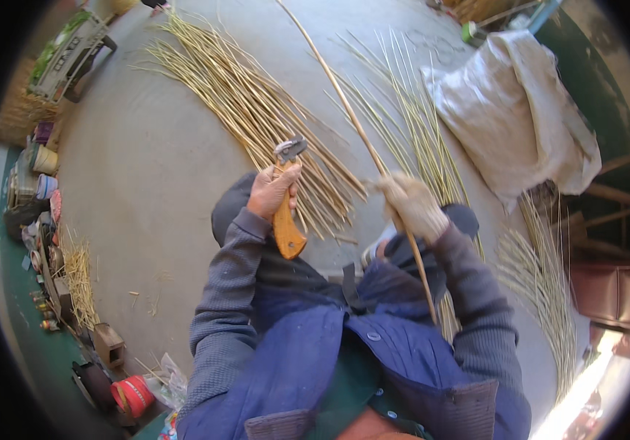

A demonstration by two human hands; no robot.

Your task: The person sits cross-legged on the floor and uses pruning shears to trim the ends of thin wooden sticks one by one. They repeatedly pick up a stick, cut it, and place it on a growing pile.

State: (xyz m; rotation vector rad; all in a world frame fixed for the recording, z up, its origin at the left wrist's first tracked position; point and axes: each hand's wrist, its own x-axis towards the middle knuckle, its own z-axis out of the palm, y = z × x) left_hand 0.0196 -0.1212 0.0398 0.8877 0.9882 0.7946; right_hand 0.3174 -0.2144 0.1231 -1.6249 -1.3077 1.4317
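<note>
Bare, my left hand [274,192] is closed round the wooden handle of a tool [288,233] with a dark metal head at its top; the tool's exact kind I cannot tell. My right hand [411,205], in a pale work glove, is closed on a long brown rod [345,103]. The rod slants from the far middle down past my right knee, its lower end near my lap. Metal head and rod are apart. Beyond my left hand lies a bundle of yellow-brown rods [234,92]. Greener thin rods [428,132] lie beyond my right hand.
A large whitish sack [516,110] lies at the far right, with more thin rods [538,293] nearer me. Along the left wall stand tubs [45,160], a red round container [133,396] and straw scraps [79,282]. At the far left is a small cart [76,55].
</note>
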